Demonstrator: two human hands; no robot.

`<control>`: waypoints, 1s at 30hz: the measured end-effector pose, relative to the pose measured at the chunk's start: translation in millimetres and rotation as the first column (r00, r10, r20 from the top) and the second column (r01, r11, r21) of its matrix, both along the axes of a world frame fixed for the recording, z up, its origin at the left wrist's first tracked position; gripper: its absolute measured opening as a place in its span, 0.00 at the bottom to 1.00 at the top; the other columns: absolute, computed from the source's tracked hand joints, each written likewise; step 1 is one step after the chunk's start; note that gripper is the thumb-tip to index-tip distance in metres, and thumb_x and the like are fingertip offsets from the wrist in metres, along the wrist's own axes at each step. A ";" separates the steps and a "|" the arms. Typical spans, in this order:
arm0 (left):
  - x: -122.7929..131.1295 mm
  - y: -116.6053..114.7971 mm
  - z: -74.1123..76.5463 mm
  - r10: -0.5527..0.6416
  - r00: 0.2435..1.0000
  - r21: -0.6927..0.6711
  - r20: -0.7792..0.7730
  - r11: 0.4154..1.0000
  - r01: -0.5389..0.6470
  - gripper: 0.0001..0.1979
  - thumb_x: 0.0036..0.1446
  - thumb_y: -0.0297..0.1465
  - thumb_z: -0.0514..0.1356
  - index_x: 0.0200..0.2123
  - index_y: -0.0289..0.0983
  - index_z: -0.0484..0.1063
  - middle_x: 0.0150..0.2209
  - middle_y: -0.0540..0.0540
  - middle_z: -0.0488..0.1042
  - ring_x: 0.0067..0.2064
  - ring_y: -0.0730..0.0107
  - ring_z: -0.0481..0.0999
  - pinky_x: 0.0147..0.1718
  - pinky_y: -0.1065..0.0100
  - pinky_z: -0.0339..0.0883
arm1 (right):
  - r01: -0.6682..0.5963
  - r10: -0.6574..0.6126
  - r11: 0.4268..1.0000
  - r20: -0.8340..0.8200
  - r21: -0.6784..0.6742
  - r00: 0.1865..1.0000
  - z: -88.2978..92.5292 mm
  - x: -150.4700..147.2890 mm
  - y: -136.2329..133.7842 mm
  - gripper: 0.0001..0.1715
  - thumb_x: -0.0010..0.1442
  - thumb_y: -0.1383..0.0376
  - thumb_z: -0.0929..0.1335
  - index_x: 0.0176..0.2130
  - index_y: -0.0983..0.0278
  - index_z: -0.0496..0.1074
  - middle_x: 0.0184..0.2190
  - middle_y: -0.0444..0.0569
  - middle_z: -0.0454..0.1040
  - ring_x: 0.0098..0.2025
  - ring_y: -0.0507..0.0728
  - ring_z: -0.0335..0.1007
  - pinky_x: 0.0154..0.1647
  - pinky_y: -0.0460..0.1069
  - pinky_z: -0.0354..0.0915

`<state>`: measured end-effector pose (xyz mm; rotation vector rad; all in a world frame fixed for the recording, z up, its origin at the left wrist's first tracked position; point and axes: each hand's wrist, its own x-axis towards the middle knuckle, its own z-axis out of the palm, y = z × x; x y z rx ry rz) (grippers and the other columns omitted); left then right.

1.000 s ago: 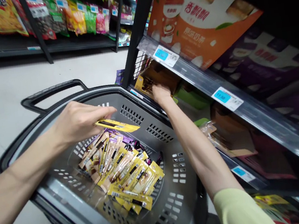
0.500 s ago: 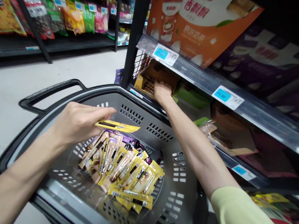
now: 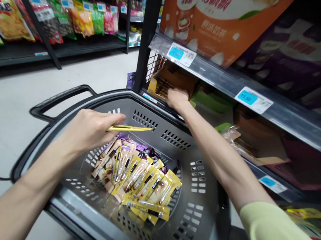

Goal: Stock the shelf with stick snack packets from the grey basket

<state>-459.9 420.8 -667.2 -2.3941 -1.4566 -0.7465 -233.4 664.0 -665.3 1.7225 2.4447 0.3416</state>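
Filling the right side of my view, the black shelf unit (image 3: 224, 79) slants past my grey basket (image 3: 183, 157), whose rim sits just beside the lower level. An orange carton (image 3: 253, 12) stands on the level above; below it is an open display box (image 3: 152, 86) with a yellow flap, some slim contents showing inside, too dim to count. Down on the basket's floor, packets lie heaped and overlapping: yellow packets (image 3: 152, 184) toward me, tan packets (image 3: 103, 169) at the left, purple packets (image 3: 129, 143) at the far side. By my judgement that heap is the finished part, and the work looks well along. My right hand (image 3: 177, 97) is at the mouth of the display box, its fingers mostly hidden, so I cannot tell how far open they are or whether they have hold of anything. My left hand (image 3: 97, 126) hangs over the basket, thumb and fingers pinched closed on the end of one thin yellow sachet (image 3: 131, 129), seen nearly edge-on above the heap. What seems left is that sachet, not yet among the others, and whatever the display box holds.
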 end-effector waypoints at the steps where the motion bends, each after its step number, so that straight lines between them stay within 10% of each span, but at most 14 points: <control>1: 0.6 -0.2 1.1 0.042 0.998 -0.081 -0.043 0.996 -0.045 0.14 0.60 0.32 0.53 0.42 0.42 0.78 0.31 0.49 0.81 0.27 0.65 0.78 0.24 0.65 0.64 | -0.039 0.040 0.999 -0.067 0.020 0.997 2.7 1.6 -4.6 0.20 0.68 0.67 0.62 0.55 0.70 0.74 0.53 0.66 0.76 0.56 0.67 0.73 0.54 0.57 0.68; 7: 9.4 -1.4 5.7 0.095 0.967 -0.353 -0.235 0.919 -0.176 0.20 0.65 0.36 0.49 0.55 0.37 0.70 0.43 0.40 0.78 0.43 0.57 0.78 0.41 0.60 0.70 | -0.555 0.502 0.827 -0.570 0.095 0.651 11.7 15.8 -66.0 0.25 0.73 0.56 0.56 0.48 0.62 0.77 0.52 0.53 0.78 0.56 0.63 0.71 0.61 0.57 0.62; 15: 14.3 -2.2 -0.1 -0.038 0.981 -0.551 -0.191 0.831 -0.075 0.28 0.70 0.40 0.45 0.67 0.31 0.56 0.57 0.33 0.71 0.56 0.54 0.72 0.58 0.55 0.65 | -0.789 0.120 0.594 -0.954 -0.154 0.276 -23.4 16.4 -137.0 0.19 0.65 0.51 0.68 0.41 0.62 0.80 0.34 0.47 0.79 0.33 0.55 0.73 0.36 0.50 0.67; 30: 13.7 -0.3 6.0 -0.002 0.987 -0.440 -0.163 0.895 -0.071 0.29 0.68 0.48 0.50 0.63 0.37 0.64 0.47 0.40 0.79 0.44 0.60 0.80 0.41 0.64 0.70 | -0.572 -0.402 0.765 -0.913 -0.296 -0.065 -28.0 30.0 -127.5 0.11 0.57 0.62 0.76 0.38 0.63 0.74 0.32 0.47 0.77 0.28 0.50 0.74 0.25 0.44 0.70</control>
